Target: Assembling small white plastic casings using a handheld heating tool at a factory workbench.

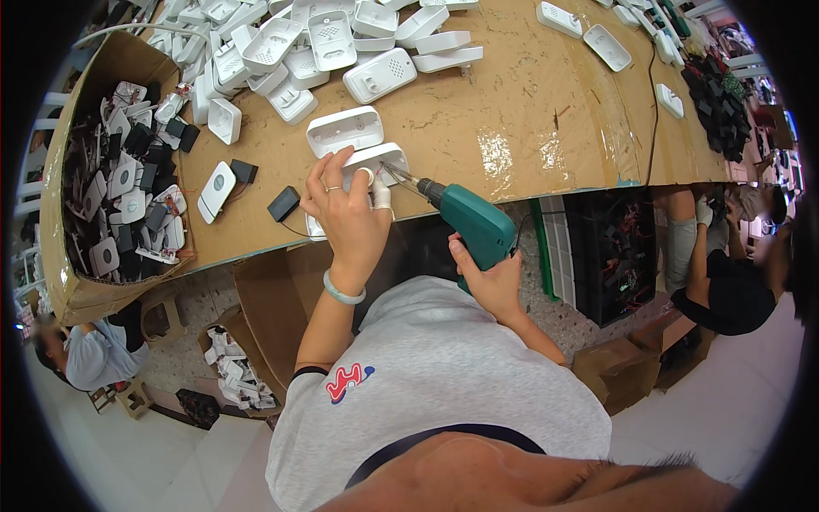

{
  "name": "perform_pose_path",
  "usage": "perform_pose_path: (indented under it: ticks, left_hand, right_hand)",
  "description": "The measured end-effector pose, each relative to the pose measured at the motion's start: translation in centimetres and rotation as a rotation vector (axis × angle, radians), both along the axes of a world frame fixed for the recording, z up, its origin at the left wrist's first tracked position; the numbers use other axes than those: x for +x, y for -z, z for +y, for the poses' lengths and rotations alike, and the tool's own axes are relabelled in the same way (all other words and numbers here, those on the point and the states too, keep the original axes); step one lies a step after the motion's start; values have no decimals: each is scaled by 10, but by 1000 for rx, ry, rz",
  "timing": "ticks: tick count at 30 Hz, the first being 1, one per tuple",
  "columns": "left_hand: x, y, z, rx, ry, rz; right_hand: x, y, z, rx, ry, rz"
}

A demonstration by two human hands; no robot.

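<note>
My right hand point(493, 271) is wrapped round the handle of a green soldering gun point(478, 224). The gun's thin metal tip points left into an open white plastic housing point(394, 157) at the table's near edge. My left hand point(350, 209) steadies that housing with bent fingers; white covers sit on two of its fingertips. Just beyond stands another empty white housing point(345, 130). A small black block point(283, 204) on a wire lies left of my left hand, and a white cover part point(316, 227) shows partly behind my wrist.
White housings point(331, 41) are heaped at the back left. A cardboard box point(61, 247) of wired white and black parts stands at the left. Another white part point(217, 193) lies beside it. Black crates point(610, 256) stand below the table's right side. Other people sit at both sides.
</note>
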State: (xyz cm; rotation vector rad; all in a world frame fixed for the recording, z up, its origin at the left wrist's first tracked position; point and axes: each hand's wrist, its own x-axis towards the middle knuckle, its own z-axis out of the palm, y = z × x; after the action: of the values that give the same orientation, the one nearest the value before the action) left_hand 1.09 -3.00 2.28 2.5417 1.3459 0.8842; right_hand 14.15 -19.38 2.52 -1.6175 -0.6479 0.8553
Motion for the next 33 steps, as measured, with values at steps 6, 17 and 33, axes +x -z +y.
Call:
perform_pose_path:
  ticks: [6, 17, 33]
  left_hand:
    - [1, 1, 0, 1, 5, -12]
    - [5, -1, -1, 25, 3, 2]
    - [-5, 8, -1, 117, -18, -67]
  right_hand:
    - [0, 4, -2, -22, 6, -37]
    - [4, 5, -7, 22, -16, -33]
    - [11, -16, -36, 138, 89, 86]
